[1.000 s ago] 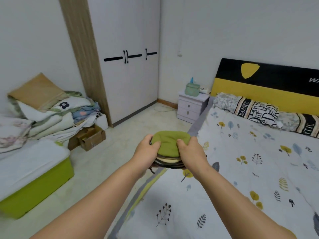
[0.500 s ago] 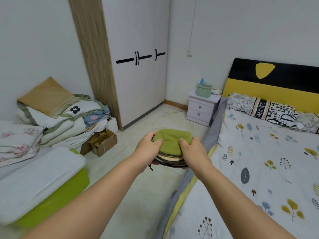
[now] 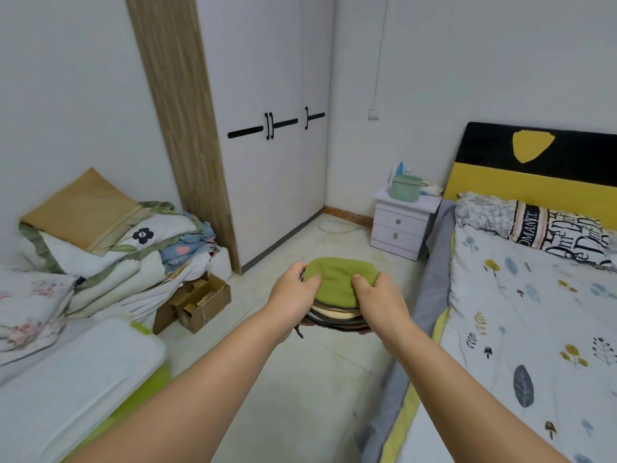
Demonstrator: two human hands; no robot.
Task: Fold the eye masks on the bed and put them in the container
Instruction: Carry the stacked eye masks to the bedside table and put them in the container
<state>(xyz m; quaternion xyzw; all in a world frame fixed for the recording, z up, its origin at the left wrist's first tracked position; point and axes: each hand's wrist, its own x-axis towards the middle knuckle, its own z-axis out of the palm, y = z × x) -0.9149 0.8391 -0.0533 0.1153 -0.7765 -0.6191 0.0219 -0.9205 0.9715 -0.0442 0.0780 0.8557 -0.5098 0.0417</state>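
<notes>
A stack of folded eye masks (image 3: 337, 289), green on top with beige, grey and brown layers below, hangs in the air over the floor between the bed and the storage box. My left hand (image 3: 293, 300) grips its left side and my right hand (image 3: 380, 302) grips its right side, thumbs pressed on the green top. A dark strap end dangles under the stack. The bed (image 3: 534, 329) with a leaf-print cover lies to the right. A green storage box with a white lid (image 3: 76, 372) stands at the lower left.
A pile of folded quilts and pillows (image 3: 100, 242) sits at the left, with an open cardboard box (image 3: 200, 302) on the floor beside it. A white wardrobe (image 3: 267, 145) stands ahead. A white nightstand (image 3: 404, 225) with a teal bag stands by the headboard.
The view has swung left, away from the bed. Both hands still hold the stack, which now hangs over the floor instead of the bed's edge.
</notes>
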